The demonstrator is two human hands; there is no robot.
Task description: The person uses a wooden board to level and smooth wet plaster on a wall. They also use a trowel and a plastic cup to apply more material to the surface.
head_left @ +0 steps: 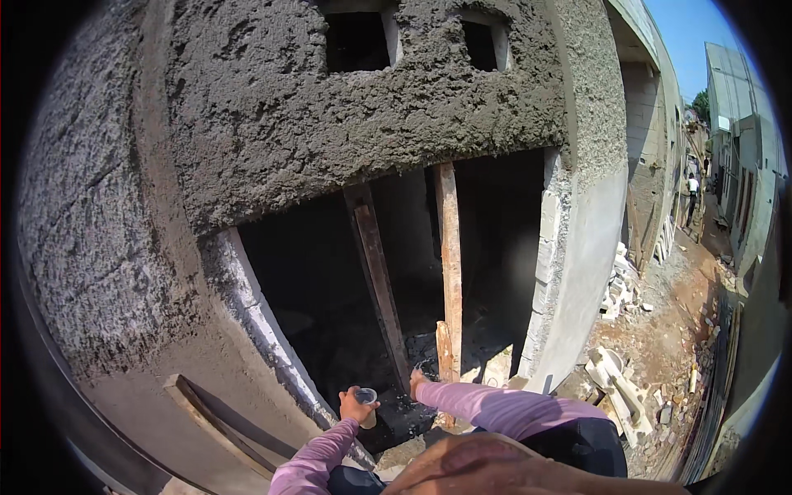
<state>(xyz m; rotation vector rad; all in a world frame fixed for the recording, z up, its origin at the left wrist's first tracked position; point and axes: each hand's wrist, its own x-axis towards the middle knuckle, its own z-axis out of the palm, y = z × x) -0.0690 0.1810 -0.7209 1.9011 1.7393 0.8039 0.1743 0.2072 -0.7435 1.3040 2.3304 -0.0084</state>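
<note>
My left hand (353, 404) is closed around a clear plastic cup (366, 397) with a pale lower part, held in front of the dark wall opening. To its right, my right hand (418, 384) reaches out beside the foot of a wooden prop (381, 285). Drops of water (412, 410) spray around and below this hand; its fingers are too small and blurred to read. A second, lighter wooden prop (450, 247) stands upright just beyond it, with a short board (444, 351) against its lower part.
Rough wet plaster (363, 115) covers the wall above the opening, around two small square holes. A plank (216, 425) leans against the wall at lower left. Broken blocks (619, 388) and rubble lie on the ground at right. Far down the alley, a person (692, 194) stands.
</note>
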